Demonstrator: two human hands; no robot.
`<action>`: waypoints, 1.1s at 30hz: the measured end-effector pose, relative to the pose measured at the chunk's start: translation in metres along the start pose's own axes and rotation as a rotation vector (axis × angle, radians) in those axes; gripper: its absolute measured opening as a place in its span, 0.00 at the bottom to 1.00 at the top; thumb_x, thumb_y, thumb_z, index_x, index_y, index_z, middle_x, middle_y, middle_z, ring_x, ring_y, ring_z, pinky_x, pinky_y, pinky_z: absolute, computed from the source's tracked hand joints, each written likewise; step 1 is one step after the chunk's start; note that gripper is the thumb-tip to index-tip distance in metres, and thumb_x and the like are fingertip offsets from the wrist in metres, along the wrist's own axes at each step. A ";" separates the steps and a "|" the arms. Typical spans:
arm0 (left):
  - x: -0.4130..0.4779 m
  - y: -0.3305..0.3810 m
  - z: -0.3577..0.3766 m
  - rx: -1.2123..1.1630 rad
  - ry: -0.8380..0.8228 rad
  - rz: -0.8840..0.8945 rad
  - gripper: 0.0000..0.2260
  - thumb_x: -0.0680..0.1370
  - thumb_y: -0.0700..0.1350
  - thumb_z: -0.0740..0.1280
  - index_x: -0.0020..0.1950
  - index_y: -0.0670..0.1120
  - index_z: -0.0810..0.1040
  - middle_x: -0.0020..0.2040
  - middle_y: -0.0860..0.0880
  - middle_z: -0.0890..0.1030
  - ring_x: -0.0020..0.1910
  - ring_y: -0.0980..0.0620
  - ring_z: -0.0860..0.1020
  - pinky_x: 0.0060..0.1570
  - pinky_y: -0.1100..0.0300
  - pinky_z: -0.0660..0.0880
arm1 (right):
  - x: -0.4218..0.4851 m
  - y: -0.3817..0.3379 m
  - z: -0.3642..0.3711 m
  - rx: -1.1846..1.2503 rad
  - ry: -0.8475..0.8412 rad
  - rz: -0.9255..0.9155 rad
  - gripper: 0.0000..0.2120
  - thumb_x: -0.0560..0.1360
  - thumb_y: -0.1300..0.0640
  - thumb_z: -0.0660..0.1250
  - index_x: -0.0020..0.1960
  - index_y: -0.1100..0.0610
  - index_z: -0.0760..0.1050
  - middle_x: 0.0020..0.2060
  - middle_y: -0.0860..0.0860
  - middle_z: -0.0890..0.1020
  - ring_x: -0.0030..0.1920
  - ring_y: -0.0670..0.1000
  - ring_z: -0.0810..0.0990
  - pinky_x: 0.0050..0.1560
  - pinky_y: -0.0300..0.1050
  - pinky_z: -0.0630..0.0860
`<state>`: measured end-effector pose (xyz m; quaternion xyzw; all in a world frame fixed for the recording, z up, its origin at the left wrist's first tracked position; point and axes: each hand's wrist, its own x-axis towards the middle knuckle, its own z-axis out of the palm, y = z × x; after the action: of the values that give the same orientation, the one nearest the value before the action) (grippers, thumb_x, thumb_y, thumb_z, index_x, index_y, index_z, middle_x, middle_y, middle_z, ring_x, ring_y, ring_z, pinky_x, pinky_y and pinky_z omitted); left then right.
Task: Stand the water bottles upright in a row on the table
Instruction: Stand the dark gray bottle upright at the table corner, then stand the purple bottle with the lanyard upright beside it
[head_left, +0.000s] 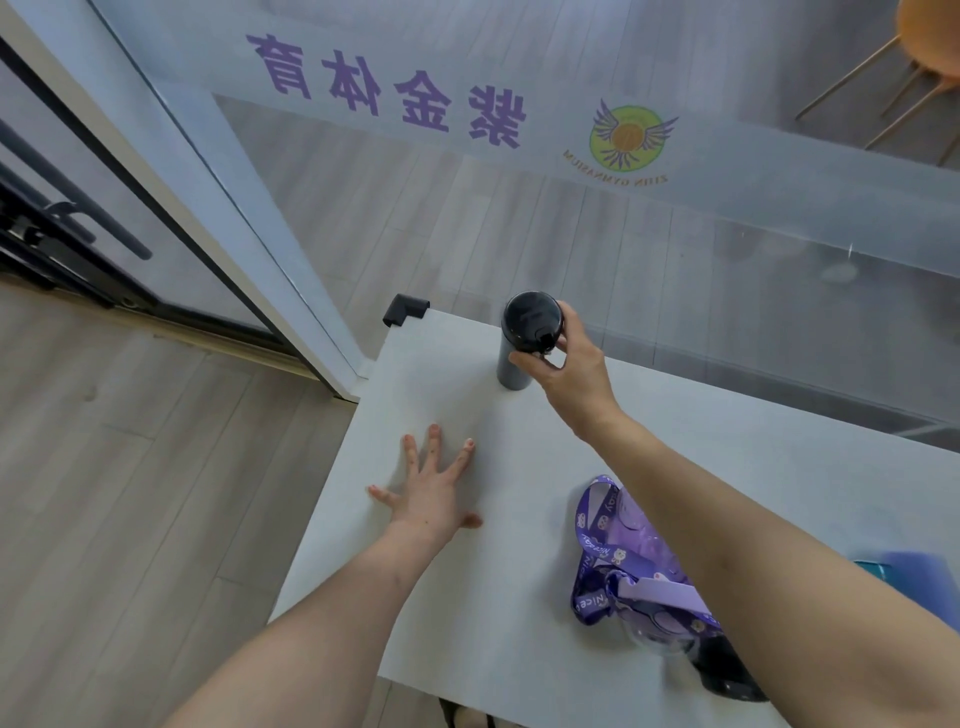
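A dark grey bottle (514, 358) with a black lid stands upright near the far left corner of the white table (519, 519). My right hand (563, 364) grips its top from the right side. My left hand (434, 483) lies flat on the table with fingers spread, in front of the bottle and touching nothing else. A clear purple bottle (631, 540) with a purple printed strap lies on its side at the near right, partly hidden by my right forearm. Another dark bottle (727, 670) lies just below it near the table's front edge.
A glass wall (675, 234) with purple lettering runs right behind the table. A black corner guard (404, 308) caps the table's far left corner. A door frame (234, 218) stands at the left. A blue object (904, 569) peeks out at the right, behind my arm.
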<state>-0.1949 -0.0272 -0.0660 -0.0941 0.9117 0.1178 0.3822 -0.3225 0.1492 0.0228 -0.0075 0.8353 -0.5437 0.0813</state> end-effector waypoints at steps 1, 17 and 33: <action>-0.001 0.000 0.000 -0.002 0.001 0.001 0.50 0.72 0.64 0.74 0.78 0.72 0.37 0.79 0.55 0.27 0.78 0.43 0.27 0.61 0.14 0.53 | 0.000 0.001 0.001 -0.001 0.002 0.005 0.29 0.74 0.56 0.77 0.70 0.42 0.69 0.61 0.47 0.81 0.64 0.45 0.77 0.51 0.21 0.69; -0.006 0.002 0.000 0.001 0.014 -0.005 0.49 0.73 0.63 0.75 0.78 0.72 0.39 0.79 0.55 0.27 0.79 0.43 0.29 0.62 0.17 0.56 | -0.089 0.028 -0.070 -0.152 0.038 0.028 0.20 0.79 0.57 0.72 0.70 0.51 0.75 0.66 0.46 0.79 0.65 0.48 0.77 0.68 0.51 0.76; -0.029 0.045 0.024 0.164 0.020 0.106 0.46 0.75 0.65 0.70 0.79 0.70 0.38 0.80 0.54 0.28 0.79 0.44 0.30 0.64 0.19 0.59 | -0.223 0.097 -0.149 -0.752 -0.172 -0.358 0.22 0.75 0.37 0.71 0.64 0.48 0.79 0.76 0.49 0.71 0.81 0.53 0.59 0.79 0.55 0.59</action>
<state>-0.1709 0.0248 -0.0551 -0.0154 0.9257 0.0616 0.3728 -0.1169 0.3464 0.0221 -0.2268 0.9512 -0.2042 0.0464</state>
